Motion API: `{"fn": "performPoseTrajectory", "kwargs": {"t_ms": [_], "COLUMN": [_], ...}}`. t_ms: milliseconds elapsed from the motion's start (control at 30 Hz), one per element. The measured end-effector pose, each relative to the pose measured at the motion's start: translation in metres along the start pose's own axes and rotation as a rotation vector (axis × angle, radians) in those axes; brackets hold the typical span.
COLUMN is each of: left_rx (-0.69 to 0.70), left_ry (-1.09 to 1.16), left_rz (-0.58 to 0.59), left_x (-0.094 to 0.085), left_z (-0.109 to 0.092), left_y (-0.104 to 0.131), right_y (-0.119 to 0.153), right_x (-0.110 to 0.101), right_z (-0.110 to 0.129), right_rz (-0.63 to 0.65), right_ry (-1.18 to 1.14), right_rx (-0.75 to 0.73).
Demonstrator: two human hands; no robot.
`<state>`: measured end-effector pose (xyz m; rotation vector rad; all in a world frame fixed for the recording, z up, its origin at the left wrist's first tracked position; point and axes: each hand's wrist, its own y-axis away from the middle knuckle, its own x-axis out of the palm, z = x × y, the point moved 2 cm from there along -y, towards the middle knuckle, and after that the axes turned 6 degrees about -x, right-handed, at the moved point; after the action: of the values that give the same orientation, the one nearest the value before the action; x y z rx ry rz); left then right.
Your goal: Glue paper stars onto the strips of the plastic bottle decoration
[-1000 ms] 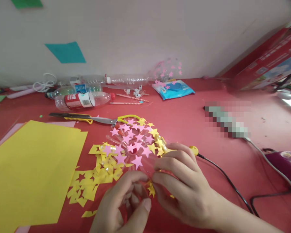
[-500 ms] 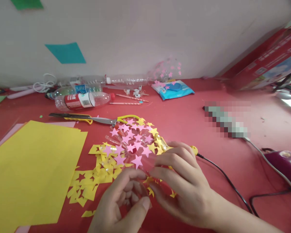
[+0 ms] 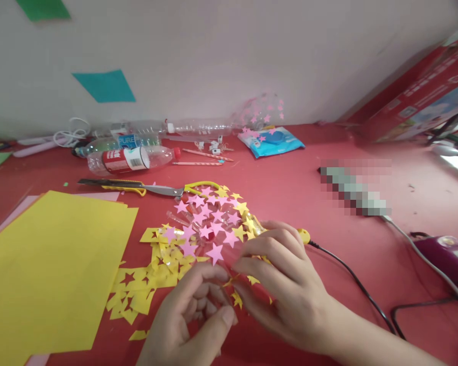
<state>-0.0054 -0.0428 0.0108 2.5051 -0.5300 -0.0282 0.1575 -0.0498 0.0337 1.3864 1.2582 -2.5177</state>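
Note:
Pink paper stars [image 3: 216, 253] sit on clear plastic strips that fan out at the middle of the table, with yellow stars [image 3: 241, 208] along their right side. My left hand [image 3: 198, 315] is curled at the lower middle, fingers bent in towards the thumb; what it holds, if anything, is too small to name. My right hand [image 3: 282, 284] reaches in from the right, thumb and fingertips close around a small yellow star seen edge-on [image 3: 232, 280]. Another yellow star [image 3: 237, 299] lies just below those fingertips. Punched yellow scraps [image 3: 137, 290] spread to the left.
Yellow sheets [image 3: 53, 274] cover the left side. Scissors [image 3: 164, 190] and a cutter [image 3: 114, 184] lie behind the stars. Farther back are bottles [image 3: 125, 159], pencils [image 3: 198, 163] and a blue wipes pack [image 3: 275, 142]. A black cord [image 3: 347, 264] crosses the right.
My right hand has shifted slightly left and down, its fingertips nearer my left hand. The small yellow star between them has turned edge-on.

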Motion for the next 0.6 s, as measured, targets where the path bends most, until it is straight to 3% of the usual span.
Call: {"fn": "performPoseTrajectory", "kwargs": {"t_ms": [133,367,467,600], "left_rx": [0.041,0.227,0.406,0.745], "left_ry": [-0.041,-0.18,-0.282,-0.58], "left_rz": [0.002,-0.093,-0.159,-0.323], "left_x": [-0.001,0.0018,0.0033,-0.0009], "left_z": [-0.0026,-0.0066,-0.0045,-0.0013], "left_y": [0.0003,0.0011,0.0022,0.0063], "right_y": [-0.0001,0.0014,0.0016,0.0024], "right_x": [-0.0002,0.0021,0.0031,0.001], "right_z": [0.0001,0.0013,0.0017,0.0021], "right_rz": [0.002,0.013,0.003,-0.024], "right_ry": [0.01,-0.03,-0.037,-0.004], "right_rx": [-0.003,-0.031,-0.036,-0.028]}}
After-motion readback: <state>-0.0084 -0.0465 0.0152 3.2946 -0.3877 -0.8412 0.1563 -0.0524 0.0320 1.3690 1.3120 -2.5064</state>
